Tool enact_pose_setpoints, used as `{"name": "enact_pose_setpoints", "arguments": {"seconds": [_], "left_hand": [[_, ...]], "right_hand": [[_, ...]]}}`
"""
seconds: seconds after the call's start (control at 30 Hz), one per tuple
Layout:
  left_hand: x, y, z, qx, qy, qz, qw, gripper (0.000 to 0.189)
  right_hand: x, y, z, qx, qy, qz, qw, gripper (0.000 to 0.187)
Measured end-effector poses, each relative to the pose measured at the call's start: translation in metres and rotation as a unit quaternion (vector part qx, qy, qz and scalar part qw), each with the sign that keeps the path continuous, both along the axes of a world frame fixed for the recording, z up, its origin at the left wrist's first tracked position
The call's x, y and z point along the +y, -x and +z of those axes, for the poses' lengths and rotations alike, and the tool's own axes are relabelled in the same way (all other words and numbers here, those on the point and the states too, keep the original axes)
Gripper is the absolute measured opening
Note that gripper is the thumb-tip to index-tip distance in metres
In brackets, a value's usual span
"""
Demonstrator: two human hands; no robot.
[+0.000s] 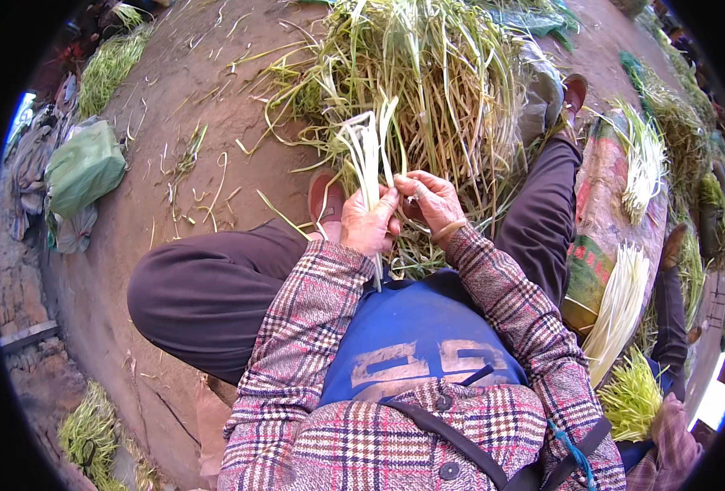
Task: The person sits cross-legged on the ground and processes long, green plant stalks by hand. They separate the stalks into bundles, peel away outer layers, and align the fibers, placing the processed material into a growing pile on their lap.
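My left hand [368, 221] is closed around a small bunch of pale white-green stalks [368, 162], their tops fanned upward and their lower ends showing below the fist. Close against it, my right hand [427, 199] pinches a thin green stalk [403, 150] between thumb and forefinger; a ring-like band is on one finger. Both hands are above my lap, over a blue apron [424, 344]. Just beyond them rises a large heap of long green and straw-coloured stalks [442, 86].
On a printed sack [592, 245] at the right lie white stalk bundles [642, 172], [620, 307]. A green bag [86, 169] sits at the left. Loose stalk scraps [215, 184] litter the earthen floor. Another person's leg [669, 313] shows at the far right.
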State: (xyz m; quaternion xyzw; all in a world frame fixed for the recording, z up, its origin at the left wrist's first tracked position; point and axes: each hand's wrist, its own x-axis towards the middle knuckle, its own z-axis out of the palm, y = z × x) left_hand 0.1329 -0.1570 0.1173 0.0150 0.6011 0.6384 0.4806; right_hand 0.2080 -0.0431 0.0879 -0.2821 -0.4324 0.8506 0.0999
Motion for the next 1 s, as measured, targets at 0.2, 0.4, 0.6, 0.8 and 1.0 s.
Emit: {"name": "enact_pose_setpoints", "arguments": {"seconds": [0.2,0.4,0.6,0.8,1.0], "left_hand": [[-0.003,0.020,0.003,0.027,-0.025,0.079,0.996,0.012],[-0.006,0.030,0.011,0.011,-0.130,0.150,0.980,0.014],[-0.002,0.027,0.007,-0.022,-0.136,0.127,0.982,0.015],[0.002,0.022,0.006,-0.011,-0.114,0.149,0.982,0.019],[0.006,0.011,-0.002,-0.030,-0.084,0.046,0.995,0.016]], "right_hand": [[0.027,-0.040,-0.045,-0.260,-0.431,0.118,0.856,0.025],[0.051,-0.061,-0.047,-0.383,-0.436,0.227,0.782,0.039],[0.018,-0.032,-0.014,0.015,-0.264,0.202,0.943,0.033],[-0.003,-0.033,-0.015,-0.029,-0.127,0.213,0.968,0.019],[-0.008,-0.034,-0.010,-0.006,-0.101,0.164,0.981,0.019]]}}
